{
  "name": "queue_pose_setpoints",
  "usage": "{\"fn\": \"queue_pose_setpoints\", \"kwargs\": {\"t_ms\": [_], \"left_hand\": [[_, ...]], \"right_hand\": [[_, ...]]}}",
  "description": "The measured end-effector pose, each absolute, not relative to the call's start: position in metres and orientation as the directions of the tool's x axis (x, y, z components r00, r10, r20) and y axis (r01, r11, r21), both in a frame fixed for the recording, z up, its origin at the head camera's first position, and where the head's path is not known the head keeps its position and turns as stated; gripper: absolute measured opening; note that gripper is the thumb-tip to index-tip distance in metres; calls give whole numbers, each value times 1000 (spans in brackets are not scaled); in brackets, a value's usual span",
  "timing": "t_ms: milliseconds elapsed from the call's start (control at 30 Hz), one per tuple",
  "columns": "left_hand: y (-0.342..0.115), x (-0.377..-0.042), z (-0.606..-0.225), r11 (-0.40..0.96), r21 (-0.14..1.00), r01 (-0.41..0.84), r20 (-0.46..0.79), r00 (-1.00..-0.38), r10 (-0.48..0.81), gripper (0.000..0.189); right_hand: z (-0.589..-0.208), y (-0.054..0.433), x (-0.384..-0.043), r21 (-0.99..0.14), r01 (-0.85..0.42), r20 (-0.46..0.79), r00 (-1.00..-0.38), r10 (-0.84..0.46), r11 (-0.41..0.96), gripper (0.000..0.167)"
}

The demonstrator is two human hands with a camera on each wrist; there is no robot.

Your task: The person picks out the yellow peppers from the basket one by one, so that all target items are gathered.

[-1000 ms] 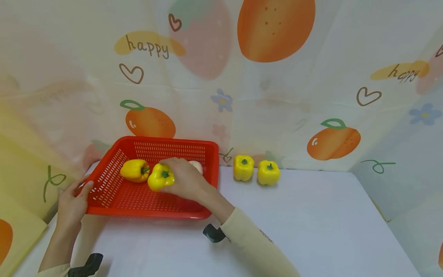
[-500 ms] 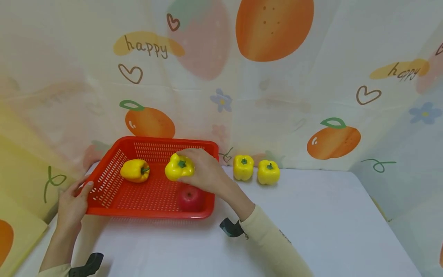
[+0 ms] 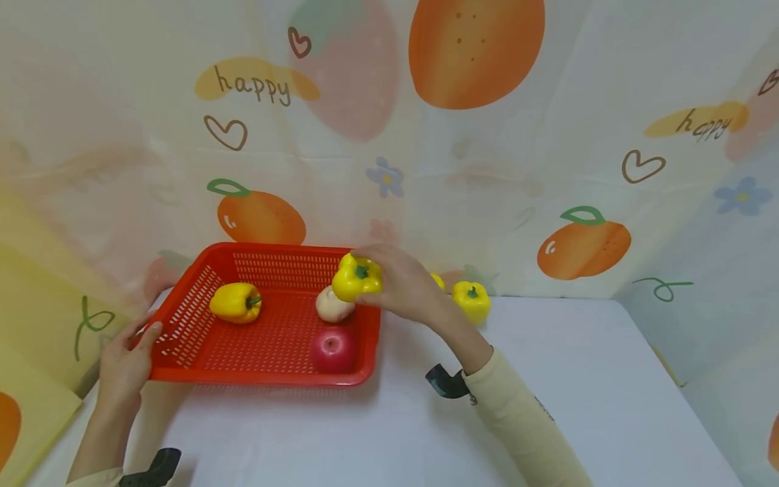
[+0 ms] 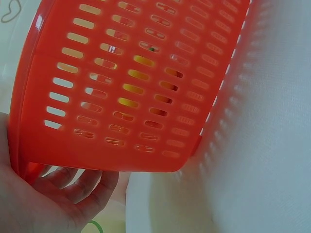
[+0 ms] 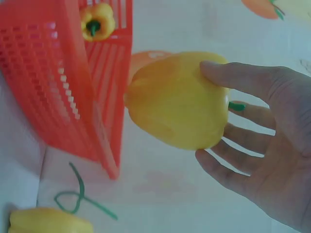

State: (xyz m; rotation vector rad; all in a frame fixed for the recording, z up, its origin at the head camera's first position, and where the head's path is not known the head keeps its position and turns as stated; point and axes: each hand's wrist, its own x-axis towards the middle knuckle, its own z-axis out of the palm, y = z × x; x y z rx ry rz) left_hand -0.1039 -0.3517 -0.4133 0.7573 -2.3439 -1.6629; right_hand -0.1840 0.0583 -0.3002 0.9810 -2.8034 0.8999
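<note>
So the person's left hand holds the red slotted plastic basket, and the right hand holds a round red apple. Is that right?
Not quite: the right hand holds a glossy yellow bell pepper, as the head view shows. The round red apple lies inside the red slotted plastic basket, which the left hand does hold.

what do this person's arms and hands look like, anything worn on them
The left hand and right hand are bare, with no gloves or rings showing. The pale beige fabric left sleeve and matching right sleeve end near the wrists, each with a curved black device beside it. Small dark markings on the right sleeve are unreadable.
</note>
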Motion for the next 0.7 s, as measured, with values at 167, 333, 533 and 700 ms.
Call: {"fn": "queue_pose_setpoints", "kwargs": {"t_ms": [167,333,533,700], "left_hand": [[-352,-104,-414,233,926,-296,-152,-860,-488,59],[-352,-103,-413,243,927,-287,-139,-863,-486,59],[-350,-103,-412,246,923,-295,-149,-865,-479,61],[-350,-104,-411,243,920,-306,-160,-862,-481,62]], "right_hand": [[-301,77,-186,-561,-520,186,-837,-514,644,64],[-302,97,-189,-580,-495,185,-853,-488,646,64],[-306,123,-191,-554,-537,221,-832,-509,636,63],[-308,143,-193,-539,-555,233,-821,-521,634,63]]}}
